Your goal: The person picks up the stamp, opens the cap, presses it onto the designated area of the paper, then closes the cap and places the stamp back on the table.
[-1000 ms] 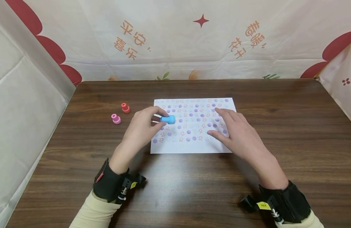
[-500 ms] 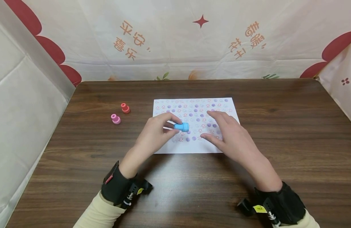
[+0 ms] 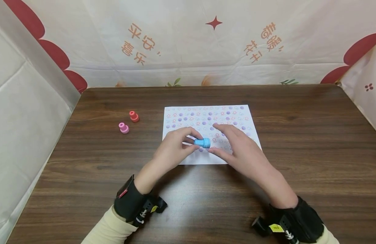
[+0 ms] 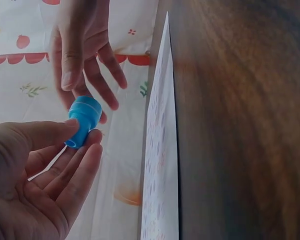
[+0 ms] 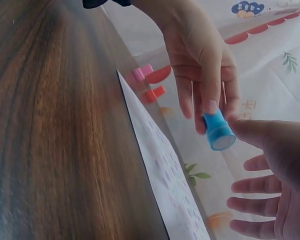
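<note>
- At the centre of the head view we see the left hand [image 3: 177, 144], its thumb and fingers pinching the blue stamp [image 3: 206, 143].
- The blue stamp lies on its side in that pinch, its wide end pointing to the right of the frame; in both wrist views we see it held in the air, apart from the sheet [image 3: 203, 160].
- Right of centre we find the right hand [image 3: 242, 149], thumb and fingers spread apart, the thumb tip near the stamp's wide end; whether they touch, we cannot tell.
- Under both hands, at mid-frame, the sheet lies flat, with rows of small purple, pale blue and red prints and a plain strip along its lower edge.
- Left of the sheet we see the pink stamp [image 3: 123, 128] and, just above and right of it, the red stamp [image 3: 134, 117], both standing on the table.
- Toward the bottom, each wrist wears a black strap [image 3: 129, 200] over a pale sleeve [image 3: 110, 227].
- The brown table [image 3: 316, 145] fills the lower frame.
- Across the top we see a white cloth [image 3: 188, 44] with red scallops and orange characters.
</note>
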`<action>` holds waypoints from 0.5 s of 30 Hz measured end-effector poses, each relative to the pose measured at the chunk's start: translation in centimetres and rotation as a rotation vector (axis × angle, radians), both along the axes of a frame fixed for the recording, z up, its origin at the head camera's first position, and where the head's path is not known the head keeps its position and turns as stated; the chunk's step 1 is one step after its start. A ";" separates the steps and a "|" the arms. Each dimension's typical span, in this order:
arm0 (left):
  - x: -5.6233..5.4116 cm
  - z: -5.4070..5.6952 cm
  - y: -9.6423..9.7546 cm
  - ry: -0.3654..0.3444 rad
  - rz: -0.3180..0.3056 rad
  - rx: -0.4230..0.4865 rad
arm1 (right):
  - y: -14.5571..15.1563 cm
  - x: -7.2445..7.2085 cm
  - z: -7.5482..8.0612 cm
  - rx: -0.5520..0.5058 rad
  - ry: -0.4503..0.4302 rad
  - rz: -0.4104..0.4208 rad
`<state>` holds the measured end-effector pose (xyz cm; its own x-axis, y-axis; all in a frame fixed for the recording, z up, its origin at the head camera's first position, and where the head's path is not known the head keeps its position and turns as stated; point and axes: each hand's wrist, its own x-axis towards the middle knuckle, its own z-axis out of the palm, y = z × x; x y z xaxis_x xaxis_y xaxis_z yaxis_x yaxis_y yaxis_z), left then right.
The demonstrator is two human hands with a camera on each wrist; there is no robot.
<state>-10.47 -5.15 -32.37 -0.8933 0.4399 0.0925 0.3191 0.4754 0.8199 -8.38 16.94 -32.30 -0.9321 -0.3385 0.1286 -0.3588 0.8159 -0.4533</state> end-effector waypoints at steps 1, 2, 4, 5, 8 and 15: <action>0.0 0.0 0.1 0.002 -0.005 0.002 | -0.1 0.0 0.0 -0.008 -0.001 0.006; 0.1 -0.1 0.1 0.004 -0.009 0.003 | -0.2 0.1 -0.1 -0.016 0.000 0.014; 0.1 -0.2 0.2 0.003 -0.016 0.004 | -0.3 0.2 -0.1 -0.028 0.003 0.025; 0.1 -0.2 0.3 0.002 -0.019 0.005 | -0.4 0.2 -0.2 -0.034 0.007 0.028; 0.2 -0.4 0.4 -0.006 -0.025 0.010 | -0.5 0.3 -0.3 -0.057 0.028 0.040; 0.3 -0.7 0.6 -0.022 -0.030 0.008 | -0.9 0.2 -0.4 -0.116 0.021 0.077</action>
<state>-10.16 -4.52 -33.02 -0.8813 0.4662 0.0771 0.3154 0.4589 0.8306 -8.21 16.05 -32.71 -0.9008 -0.3902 0.1906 -0.4286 0.7282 -0.5349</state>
